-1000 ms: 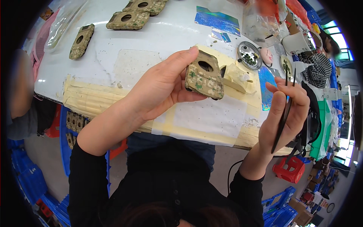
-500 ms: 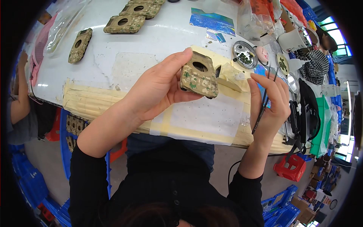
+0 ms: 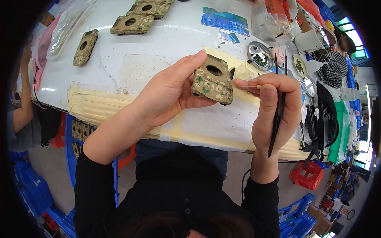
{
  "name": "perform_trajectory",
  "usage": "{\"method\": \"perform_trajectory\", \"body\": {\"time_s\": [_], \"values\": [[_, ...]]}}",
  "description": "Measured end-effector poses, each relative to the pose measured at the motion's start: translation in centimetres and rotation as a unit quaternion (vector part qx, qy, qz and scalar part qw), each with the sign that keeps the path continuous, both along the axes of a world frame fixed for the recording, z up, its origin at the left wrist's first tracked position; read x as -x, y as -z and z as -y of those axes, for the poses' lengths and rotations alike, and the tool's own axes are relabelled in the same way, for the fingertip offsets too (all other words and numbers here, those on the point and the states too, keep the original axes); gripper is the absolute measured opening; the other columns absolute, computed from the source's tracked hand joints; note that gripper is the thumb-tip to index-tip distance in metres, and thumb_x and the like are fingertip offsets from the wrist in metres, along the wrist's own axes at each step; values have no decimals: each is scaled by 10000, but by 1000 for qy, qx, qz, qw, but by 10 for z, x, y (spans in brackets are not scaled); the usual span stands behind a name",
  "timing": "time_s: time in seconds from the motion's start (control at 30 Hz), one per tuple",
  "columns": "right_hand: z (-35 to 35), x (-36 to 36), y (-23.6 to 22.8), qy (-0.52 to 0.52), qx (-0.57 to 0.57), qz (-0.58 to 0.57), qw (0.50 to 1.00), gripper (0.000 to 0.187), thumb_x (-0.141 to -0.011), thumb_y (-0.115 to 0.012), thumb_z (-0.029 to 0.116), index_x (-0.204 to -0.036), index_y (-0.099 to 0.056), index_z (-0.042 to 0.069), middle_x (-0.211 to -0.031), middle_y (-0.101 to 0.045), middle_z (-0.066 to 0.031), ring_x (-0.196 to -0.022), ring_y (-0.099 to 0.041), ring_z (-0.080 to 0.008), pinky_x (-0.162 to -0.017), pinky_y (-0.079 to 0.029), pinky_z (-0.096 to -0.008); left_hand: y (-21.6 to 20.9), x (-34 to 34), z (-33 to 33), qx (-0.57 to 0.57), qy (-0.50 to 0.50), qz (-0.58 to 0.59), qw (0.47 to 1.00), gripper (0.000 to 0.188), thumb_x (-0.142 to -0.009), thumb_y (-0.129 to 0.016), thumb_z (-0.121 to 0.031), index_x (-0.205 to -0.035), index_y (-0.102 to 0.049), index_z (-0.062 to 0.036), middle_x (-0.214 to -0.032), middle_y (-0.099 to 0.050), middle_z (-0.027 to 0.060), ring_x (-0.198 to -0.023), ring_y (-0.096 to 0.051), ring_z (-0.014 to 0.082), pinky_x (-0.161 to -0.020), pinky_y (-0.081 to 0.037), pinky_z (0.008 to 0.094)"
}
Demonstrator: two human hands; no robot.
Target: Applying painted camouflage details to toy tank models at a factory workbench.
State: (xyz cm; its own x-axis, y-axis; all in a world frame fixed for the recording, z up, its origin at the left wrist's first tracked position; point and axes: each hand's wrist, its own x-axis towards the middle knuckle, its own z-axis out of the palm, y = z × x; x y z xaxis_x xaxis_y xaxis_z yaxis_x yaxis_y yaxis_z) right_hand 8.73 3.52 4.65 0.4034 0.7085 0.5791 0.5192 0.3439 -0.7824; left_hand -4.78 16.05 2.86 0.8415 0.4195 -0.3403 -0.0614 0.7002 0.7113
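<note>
My left hand (image 3: pixel 170 93) holds a square camouflage-patterned part (image 3: pixel 213 79) with a round hole, lifted above the white table (image 3: pixel 166 43). My right hand (image 3: pixel 274 109) grips black tweezers (image 3: pixel 278 107) along the palm, their tips pointing up, and its thumb and forefinger pinch a thin clear strip (image 3: pixel 246 81) that touches the right edge of the part. Both hands meet at the part.
Three more camouflage parts (image 3: pixel 132 23) lie at the back left of the table. A round metal dish (image 3: pixel 258 51) with small pieces, a tape roll (image 3: pixel 311 39) and bags crowd the back right. Another person's arm (image 3: pixel 24 91) shows at the left. A red stool (image 3: pixel 307 174) stands below.
My right hand moved left and up from beside the table's front edge to the part, and now pinches a thin strip against it. My left hand tilted the part slightly.
</note>
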Motion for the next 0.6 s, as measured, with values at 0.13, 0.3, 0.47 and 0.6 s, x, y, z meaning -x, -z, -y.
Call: {"method": "perform_trajectory", "body": {"time_s": [0.13,0.3,0.47,0.6], "values": [[-2,2,0,-25,8,-38,999,109,-950,-500,71,-943,-493,-38,-841,-590,-96,-770,-668,-177,-698,-510,-243,-4,1,1,1,-2,-2,1000,537,-966,-405,-444,-1248,-488,6,-1115,-621,135,-928,-667,250,-757,-578,286],[-3,1,1,-21,12,-51,998,73,-934,-525,37,-929,-510,-34,-824,-595,-82,-760,-664,-147,-667,-494,-213,-5,1,2,-2,-6,-7,1000,535,-966,-405,-445,-1245,-491,3,-1106,-623,132,-926,-667,247,-746,-581,281],[-3,1,0,-9,24,-37,999,70,-929,-537,41,-916,-523,-27,-816,-603,-77,-748,-663,-137,-659,-491,-209,-2,1,1,-2,-1,-7,1000,534,-967,-403,-446,-1243,-493,1,-1103,-624,130,-925,-668,244,-753,-580,283],[-4,0,0,-8,28,-30,999,67,-929,-538,40,-917,-524,-25,-818,-611,-79,-749,-662,-132,-661,-488,-204,-1,1,1,-2,-4,-6,1000,535,-967,-403,-448,-1243,-492,2,-1100,-625,128,-926,-667,243,-753,-580,284]]}}
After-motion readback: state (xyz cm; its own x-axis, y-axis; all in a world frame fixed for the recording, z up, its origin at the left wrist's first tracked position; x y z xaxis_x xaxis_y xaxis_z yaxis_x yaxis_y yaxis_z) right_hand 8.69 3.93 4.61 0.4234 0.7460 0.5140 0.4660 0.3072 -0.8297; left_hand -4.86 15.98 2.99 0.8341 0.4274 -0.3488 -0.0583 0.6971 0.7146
